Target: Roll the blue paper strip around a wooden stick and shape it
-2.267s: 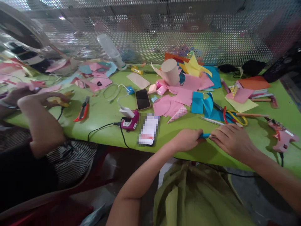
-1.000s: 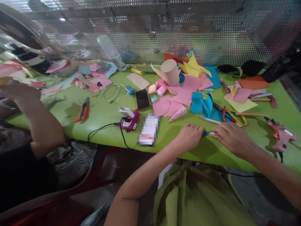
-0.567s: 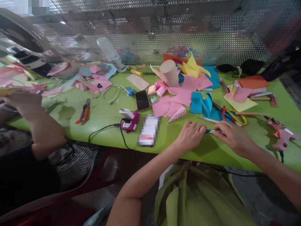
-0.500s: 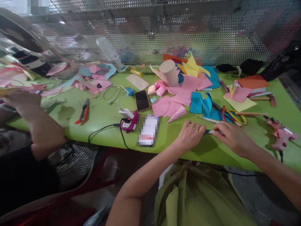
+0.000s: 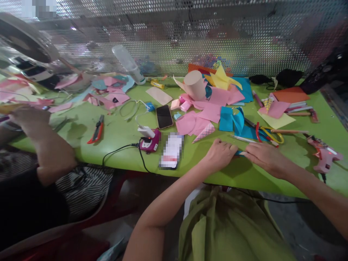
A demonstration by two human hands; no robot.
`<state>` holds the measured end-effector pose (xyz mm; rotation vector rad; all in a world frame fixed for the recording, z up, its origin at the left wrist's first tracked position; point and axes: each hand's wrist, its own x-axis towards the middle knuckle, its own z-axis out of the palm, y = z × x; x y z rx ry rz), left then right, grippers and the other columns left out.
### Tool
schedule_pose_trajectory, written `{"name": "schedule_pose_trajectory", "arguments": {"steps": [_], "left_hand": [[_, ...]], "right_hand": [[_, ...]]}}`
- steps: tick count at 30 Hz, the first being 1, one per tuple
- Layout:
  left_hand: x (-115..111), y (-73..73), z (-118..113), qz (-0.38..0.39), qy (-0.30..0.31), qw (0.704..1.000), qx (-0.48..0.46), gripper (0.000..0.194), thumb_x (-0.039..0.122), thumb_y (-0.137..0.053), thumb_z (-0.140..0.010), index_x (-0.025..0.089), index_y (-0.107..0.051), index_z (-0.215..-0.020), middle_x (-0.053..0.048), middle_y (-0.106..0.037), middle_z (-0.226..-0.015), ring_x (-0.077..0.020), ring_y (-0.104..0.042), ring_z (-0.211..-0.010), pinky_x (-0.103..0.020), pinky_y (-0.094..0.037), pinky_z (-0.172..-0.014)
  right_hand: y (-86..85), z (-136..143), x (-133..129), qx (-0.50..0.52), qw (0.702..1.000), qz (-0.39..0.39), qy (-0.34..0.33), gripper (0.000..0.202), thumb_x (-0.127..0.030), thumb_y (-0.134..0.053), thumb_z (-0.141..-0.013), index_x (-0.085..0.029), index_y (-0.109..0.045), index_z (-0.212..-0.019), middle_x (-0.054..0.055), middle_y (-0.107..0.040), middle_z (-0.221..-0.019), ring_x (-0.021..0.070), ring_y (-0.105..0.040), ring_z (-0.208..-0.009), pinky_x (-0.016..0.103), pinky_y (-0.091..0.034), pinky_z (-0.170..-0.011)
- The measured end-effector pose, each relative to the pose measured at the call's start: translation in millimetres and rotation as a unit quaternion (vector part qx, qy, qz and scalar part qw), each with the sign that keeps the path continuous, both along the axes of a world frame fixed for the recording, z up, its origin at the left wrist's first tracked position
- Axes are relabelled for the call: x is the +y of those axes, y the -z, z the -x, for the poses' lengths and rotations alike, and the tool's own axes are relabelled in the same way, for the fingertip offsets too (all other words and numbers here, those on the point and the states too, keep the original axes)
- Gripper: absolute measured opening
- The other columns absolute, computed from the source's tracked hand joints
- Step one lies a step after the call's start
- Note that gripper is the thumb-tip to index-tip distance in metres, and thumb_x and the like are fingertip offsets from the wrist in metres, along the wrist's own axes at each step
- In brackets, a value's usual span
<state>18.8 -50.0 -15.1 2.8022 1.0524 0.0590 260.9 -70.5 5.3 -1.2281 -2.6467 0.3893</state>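
Near the table's front edge, my left hand (image 5: pixel 221 155) is closed on one end of a narrow piece of blue paper (image 5: pixel 239 153). My right hand (image 5: pixel 265 158) grips its other end, fingers bent over the top. Only a short stretch of it shows between the hands; whether it is rolled or flat I cannot tell. Just behind lie a white pen-like stick (image 5: pixel 244 139), scissors with red and yellow handles (image 5: pixel 274 135) and folded blue paper (image 5: pixel 227 119). A checked paper cone (image 5: pixel 203 133) lies beyond my left hand.
A pink glue gun (image 5: pixel 324 157) stands at right. Two phones, one dark (image 5: pixel 164 116) and one lit (image 5: pixel 172 150), lie left of my hands beside a purple power adapter (image 5: pixel 150 141) with cords. Farther left are a red cutter (image 5: pixel 96 130) and another person's arm (image 5: pixel 51 145).
My right hand has shifted slightly left and its fingers have rolled forward over the blue paper. My left hand stays nearly in place.
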Motion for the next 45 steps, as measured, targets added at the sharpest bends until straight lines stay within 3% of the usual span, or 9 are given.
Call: {"name": "schedule_pose_trajectory", "arguments": {"steps": [8, 13, 18, 21, 27, 35, 45], "left_hand": [[-2.6, 1.6, 0.8, -0.026, -0.024, 0.999, -0.004, 0.034, 0.015, -0.033, -0.112, 0.017, -0.065, -0.121, -0.013, -0.079, -0.112, -0.0286, -0.073, -0.105, -0.046, -0.042, -0.100], [-1.2, -1.7, 0.9, 0.023, -0.069, 0.997, -0.008, 0.030, 0.035, -0.044, -0.115, 0.015, -0.066, -0.118, -0.015, -0.080, -0.108, -0.0299, -0.075, -0.103, -0.045, -0.045, -0.098], [1.9, -10.2, 5.2, 0.048, -0.095, 0.994, -0.001, 0.030, 0.040, -0.050, -0.114, 0.014, -0.065, -0.121, -0.015, -0.081, -0.111, -0.0307, -0.076, -0.106, -0.042, -0.048, -0.094], [3.3, -12.2, 10.3, 0.048, -0.096, 0.994, 0.004, 0.027, 0.038, -0.052, -0.113, 0.015, -0.065, -0.120, -0.014, -0.081, -0.109, -0.0304, -0.077, -0.104, -0.042, -0.049, -0.094], [3.4, -11.8, 14.6, 0.036, -0.084, 0.996, -0.002, 0.027, 0.037, -0.053, -0.113, 0.015, -0.066, -0.119, -0.015, -0.081, -0.108, -0.0313, -0.076, -0.103, -0.044, -0.048, -0.092], [4.2, -9.0, 16.8, 0.038, -0.079, 0.996, -0.002, 0.030, 0.040, -0.052, -0.114, 0.014, -0.066, -0.121, -0.015, -0.081, -0.109, -0.0317, -0.076, -0.105, -0.044, -0.047, -0.092], [-3.2, -16.3, 11.3, 0.052, -0.037, 0.998, 0.010, 0.035, 0.044, -0.048, -0.116, 0.014, -0.064, -0.123, -0.013, -0.080, -0.112, -0.0301, -0.076, -0.107, -0.044, -0.046, -0.090]], "right_hand": [[-0.8, 1.6, 0.0, 0.084, 0.984, 0.138, 0.074, 0.045, -0.050, -0.042, -0.114, -0.026, -0.054, -0.077, 0.001, -0.063, -0.075, 0.0226, -0.063, -0.073, 0.036, -0.044, -0.068], [-4.6, -2.1, -1.2, 0.122, 0.972, 0.166, 0.116, 0.048, -0.056, -0.043, -0.113, -0.025, -0.056, -0.079, 0.001, -0.064, -0.075, 0.0218, -0.062, -0.071, 0.035, -0.045, -0.066], [-9.3, -11.1, 6.5, 0.131, 0.973, 0.155, 0.110, 0.045, -0.066, -0.052, -0.107, -0.026, -0.072, -0.105, 0.002, -0.070, -0.083, 0.0228, -0.063, -0.072, 0.034, -0.045, -0.064], [-7.6, -14.1, 9.5, 0.142, 0.974, 0.123, 0.124, 0.049, -0.071, -0.059, -0.102, -0.026, -0.070, -0.121, 0.002, -0.068, -0.081, 0.0225, -0.063, -0.069, 0.033, -0.045, -0.061], [-6.3, -9.1, 9.5, 0.140, 0.977, 0.090, 0.131, 0.051, -0.078, -0.065, -0.097, -0.027, -0.063, -0.099, 0.001, -0.067, -0.078, 0.0196, -0.060, -0.066, 0.032, -0.045, -0.059], [-25.0, -2.3, 8.1, 0.150, 0.973, 0.113, 0.132, 0.053, -0.079, -0.064, -0.097, -0.026, -0.065, -0.096, 0.001, -0.068, -0.077, 0.0213, -0.063, -0.069, 0.034, -0.046, -0.062], [-18.0, 9.7, 0.4, 0.169, 0.966, 0.153, 0.121, 0.043, -0.067, -0.065, -0.101, -0.025, -0.067, -0.090, 0.002, -0.070, -0.075, 0.0220, -0.064, -0.069, 0.034, -0.045, -0.063]]}}
